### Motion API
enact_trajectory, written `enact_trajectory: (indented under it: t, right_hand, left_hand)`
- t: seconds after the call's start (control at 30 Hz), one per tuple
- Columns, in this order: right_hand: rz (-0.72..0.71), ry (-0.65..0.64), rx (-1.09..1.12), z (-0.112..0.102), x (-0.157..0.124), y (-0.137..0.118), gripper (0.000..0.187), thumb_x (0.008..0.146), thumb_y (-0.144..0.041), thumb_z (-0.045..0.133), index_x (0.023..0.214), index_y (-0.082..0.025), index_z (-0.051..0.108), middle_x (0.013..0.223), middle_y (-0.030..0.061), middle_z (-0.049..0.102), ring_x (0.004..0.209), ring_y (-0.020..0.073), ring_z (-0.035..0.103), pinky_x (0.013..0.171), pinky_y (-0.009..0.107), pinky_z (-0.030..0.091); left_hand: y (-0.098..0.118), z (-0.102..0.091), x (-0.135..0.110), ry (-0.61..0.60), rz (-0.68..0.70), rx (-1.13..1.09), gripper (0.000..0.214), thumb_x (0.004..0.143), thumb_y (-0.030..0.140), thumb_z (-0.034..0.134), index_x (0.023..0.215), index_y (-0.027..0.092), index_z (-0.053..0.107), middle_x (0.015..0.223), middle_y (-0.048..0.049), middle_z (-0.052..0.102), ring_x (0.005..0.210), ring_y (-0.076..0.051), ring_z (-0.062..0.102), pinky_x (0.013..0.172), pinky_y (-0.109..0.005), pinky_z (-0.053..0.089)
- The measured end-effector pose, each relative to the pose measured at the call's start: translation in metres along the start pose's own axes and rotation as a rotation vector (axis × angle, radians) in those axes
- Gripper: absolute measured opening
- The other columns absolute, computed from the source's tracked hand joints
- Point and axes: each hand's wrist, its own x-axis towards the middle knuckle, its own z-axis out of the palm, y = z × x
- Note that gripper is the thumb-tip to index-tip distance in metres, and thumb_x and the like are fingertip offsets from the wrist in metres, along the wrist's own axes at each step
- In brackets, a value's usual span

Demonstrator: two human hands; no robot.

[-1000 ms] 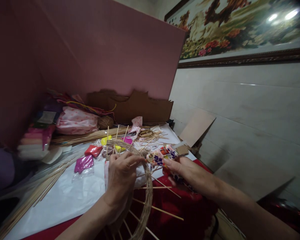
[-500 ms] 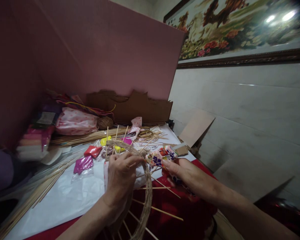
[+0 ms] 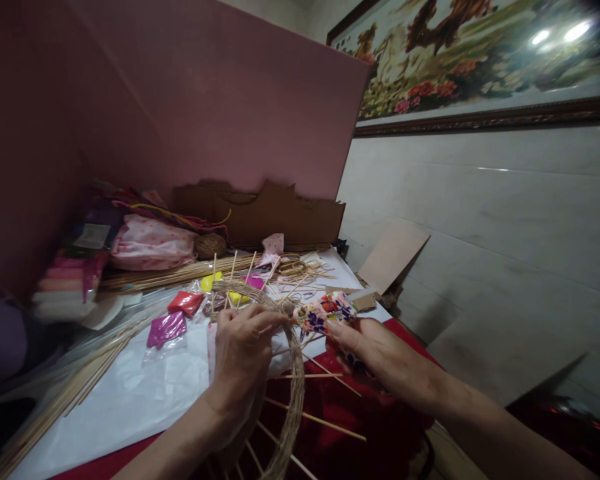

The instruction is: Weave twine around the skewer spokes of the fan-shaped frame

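My right hand (image 3: 363, 343) is wrapped around a floral-printed glue gun (image 3: 325, 312), its tip pointing left at the hoop's rim. A pale translucent stick shows behind its body. My left hand (image 3: 247, 347) pinches the top right of a twine-wrapped hoop (image 3: 296, 387), thumb and forefinger close to the glue gun's tip. Thin wooden sticks (image 3: 333, 425) cross the hoop and poke out beyond its rim. The left part of the hoop is hidden behind my left hand and forearm. What lies right between the fingertips and the tip is too small to tell.
Small bags of red (image 3: 186, 303), magenta (image 3: 166, 330) and yellow material lie on white sheeting (image 3: 130, 393) over a red tablecloth. Farther back are a twine ball (image 3: 210, 246), a dotted cloth bundle (image 3: 153, 241), bundled sticks and torn cardboard (image 3: 280, 217). A tiled wall stands right.
The glue gun and my right hand have shifted very slightly to the right. My left hand and the hoop stay almost exactly where they were.
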Motion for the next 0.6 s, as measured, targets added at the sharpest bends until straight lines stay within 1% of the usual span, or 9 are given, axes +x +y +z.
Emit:
enact_trajectory:
  t: [0.07, 0.23, 0.4, 0.6]
  right_hand:
    - [0.016, -0.002, 0.005, 0.0005, -0.0002, 0.0008, 0.045, 0.083, -0.060, 0.039, 0.062, -0.020, 0.044, 0.053, -0.0028, 0.045, 0.049, 0.0101, 0.039, 0.048, 0.025, 0.032]
    - [-0.015, 0.017, -0.010, 0.0009, -0.0004, 0.0013, 0.046, 0.084, -0.059, 0.039, 0.061, -0.019, 0.044, 0.055, -0.0029, 0.044, 0.052, 0.0101, 0.038, 0.051, 0.025, 0.033]
    - [-0.029, 0.061, -0.049, 0.0005, -0.0011, 0.0018, 0.046, 0.084, -0.059, 0.041, 0.062, -0.019, 0.044, 0.058, -0.0026, 0.044, 0.053, 0.0101, 0.036, 0.052, 0.026, 0.033]
    - [-0.005, 0.087, -0.049, 0.0015, -0.0017, 0.0060, 0.046, 0.083, -0.062, 0.040, 0.067, -0.019, 0.045, 0.062, -0.0025, 0.044, 0.055, 0.0109, 0.039, 0.054, 0.026, 0.034]
  left_hand:
    - [-0.0004, 0.0002, -0.0003, -0.001, 0.002, 0.002, 0.022, 0.077, 0.012, 0.062, 0.080, 0.032, 0.071, 0.076, 0.0052, 0.069, 0.067, -0.014, 0.057, 0.071, -0.035, 0.029]
    - [-0.0019, 0.0013, -0.0010, 0.010, -0.005, 0.011, 0.017, 0.078, 0.016, 0.062, 0.079, 0.031, 0.071, 0.076, 0.0041, 0.069, 0.067, -0.015, 0.056, 0.070, -0.036, 0.029]
    - [-0.0013, 0.0010, -0.0004, 0.013, 0.003, -0.004, 0.019, 0.078, 0.014, 0.061, 0.079, 0.031, 0.071, 0.076, 0.0047, 0.069, 0.067, -0.014, 0.057, 0.070, -0.036, 0.029]
    - [-0.0009, 0.0006, -0.0009, 0.019, 0.007, 0.000, 0.020, 0.078, 0.013, 0.061, 0.078, 0.031, 0.070, 0.075, 0.0046, 0.068, 0.066, -0.014, 0.056, 0.070, -0.036, 0.029]
